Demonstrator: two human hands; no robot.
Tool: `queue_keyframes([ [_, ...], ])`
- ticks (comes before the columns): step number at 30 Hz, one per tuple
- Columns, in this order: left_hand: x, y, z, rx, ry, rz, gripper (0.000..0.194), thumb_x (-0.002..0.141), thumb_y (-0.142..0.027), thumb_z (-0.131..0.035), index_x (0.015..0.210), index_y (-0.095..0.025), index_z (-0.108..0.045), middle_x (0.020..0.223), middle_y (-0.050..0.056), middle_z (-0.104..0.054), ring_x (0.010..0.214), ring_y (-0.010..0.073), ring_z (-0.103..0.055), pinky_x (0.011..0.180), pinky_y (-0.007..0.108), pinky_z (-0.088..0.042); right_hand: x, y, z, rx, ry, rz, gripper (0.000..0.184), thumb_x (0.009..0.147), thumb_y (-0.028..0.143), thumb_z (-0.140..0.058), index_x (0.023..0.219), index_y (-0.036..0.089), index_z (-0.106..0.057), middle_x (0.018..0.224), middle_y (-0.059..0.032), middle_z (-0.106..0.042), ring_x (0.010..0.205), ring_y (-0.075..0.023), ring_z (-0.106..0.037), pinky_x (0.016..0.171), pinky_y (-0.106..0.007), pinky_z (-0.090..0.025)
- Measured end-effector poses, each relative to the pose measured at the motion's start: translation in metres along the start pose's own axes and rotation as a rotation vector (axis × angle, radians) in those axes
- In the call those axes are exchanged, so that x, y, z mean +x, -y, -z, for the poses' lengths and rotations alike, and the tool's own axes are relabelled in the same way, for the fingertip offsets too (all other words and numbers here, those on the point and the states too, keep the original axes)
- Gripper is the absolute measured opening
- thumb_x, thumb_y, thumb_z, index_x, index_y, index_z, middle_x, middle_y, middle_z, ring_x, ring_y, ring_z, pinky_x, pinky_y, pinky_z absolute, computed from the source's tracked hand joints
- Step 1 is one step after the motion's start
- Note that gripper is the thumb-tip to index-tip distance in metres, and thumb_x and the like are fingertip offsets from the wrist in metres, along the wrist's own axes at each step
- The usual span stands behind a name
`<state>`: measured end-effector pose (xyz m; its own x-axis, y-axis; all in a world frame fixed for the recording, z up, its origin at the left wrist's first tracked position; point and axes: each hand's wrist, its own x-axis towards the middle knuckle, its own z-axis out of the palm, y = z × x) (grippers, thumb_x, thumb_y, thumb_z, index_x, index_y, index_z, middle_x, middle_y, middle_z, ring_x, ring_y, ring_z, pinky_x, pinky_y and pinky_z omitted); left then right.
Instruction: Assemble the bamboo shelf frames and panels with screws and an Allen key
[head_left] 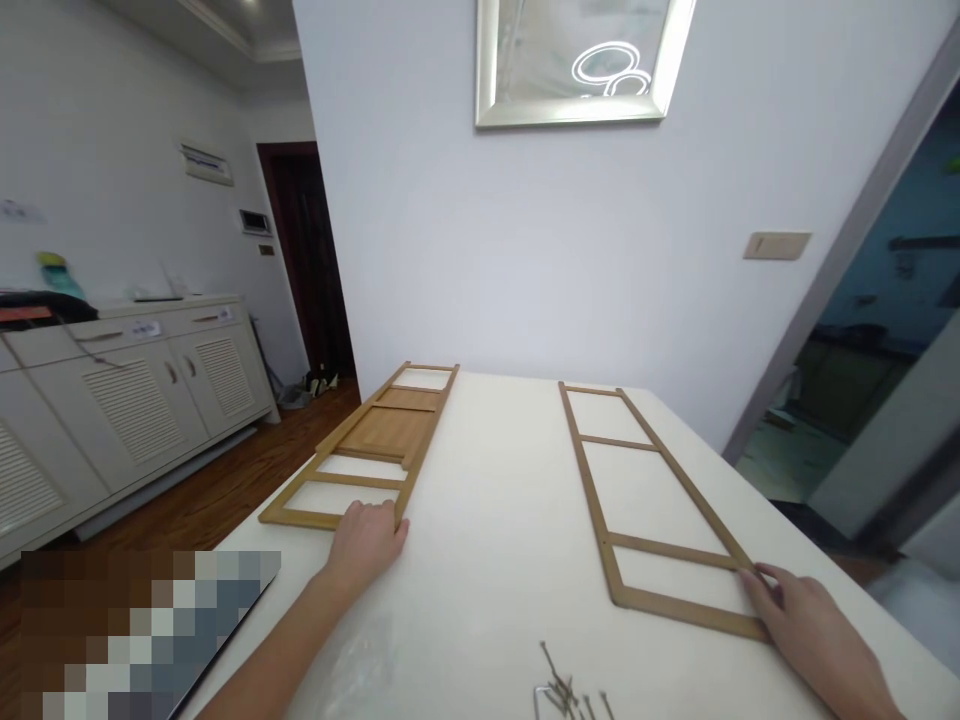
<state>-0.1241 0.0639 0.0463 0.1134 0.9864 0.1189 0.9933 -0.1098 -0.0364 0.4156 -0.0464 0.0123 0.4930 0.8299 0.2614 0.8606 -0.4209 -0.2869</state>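
My left hand (369, 540) is closed on the near right corner of a wooden ladder-like frame (352, 480), which lies flat at the table's left side. Brown slatted boards (382, 428) rest on or within the middle of that frame; which of the two I cannot tell. On the right lies a second wooden frame (660, 545) with crossbars and open gaps. My right hand (799, 605) grips its near right corner, thumb on top, the other fingers partly hidden. Several screws (562, 690) and a bent metal hex key (537, 700) lie between the hands at the near edge.
The white table (510, 500) stands against the wall. A clear plastic bag (352, 660) lies beside my left forearm. A blurred-out flat object (172, 630) sits at the near left. Farther left stands a white cabinet (150, 400); a doorway (862, 330) opens at right.
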Motion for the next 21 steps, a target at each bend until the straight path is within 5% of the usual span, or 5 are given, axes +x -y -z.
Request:
queue_keyframes([
  [11,-0.013,-0.021,0.000,0.116,-0.227,-0.184,0.030,0.087,-0.009,-0.032,0.079,-0.013,-0.061,0.069,0.013,-0.066,0.067,0.0281,-0.064,0.064,0.038,-0.045,-0.006,0.004,0.007,-0.015,0.072,-0.028,0.059,0.086,0.054,-0.025,0.110,0.013,-0.059,0.100,-0.0186,-0.061,0.090,-0.0327,-0.063,0.079,-0.043,-0.047],
  [21,-0.049,-0.123,0.022,-0.012,-0.389,-0.321,0.020,0.077,0.000,-0.044,0.073,-0.016,-0.056,0.064,0.007,-0.061,0.064,0.0214,-0.060,0.064,0.034,-0.045,-0.009,0.004,0.009,-0.045,0.062,-0.032,0.053,0.087,0.048,-0.026,0.111,0.013,-0.057,0.106,-0.0181,-0.060,0.088,-0.0315,-0.064,0.078,-0.042,-0.049],
])
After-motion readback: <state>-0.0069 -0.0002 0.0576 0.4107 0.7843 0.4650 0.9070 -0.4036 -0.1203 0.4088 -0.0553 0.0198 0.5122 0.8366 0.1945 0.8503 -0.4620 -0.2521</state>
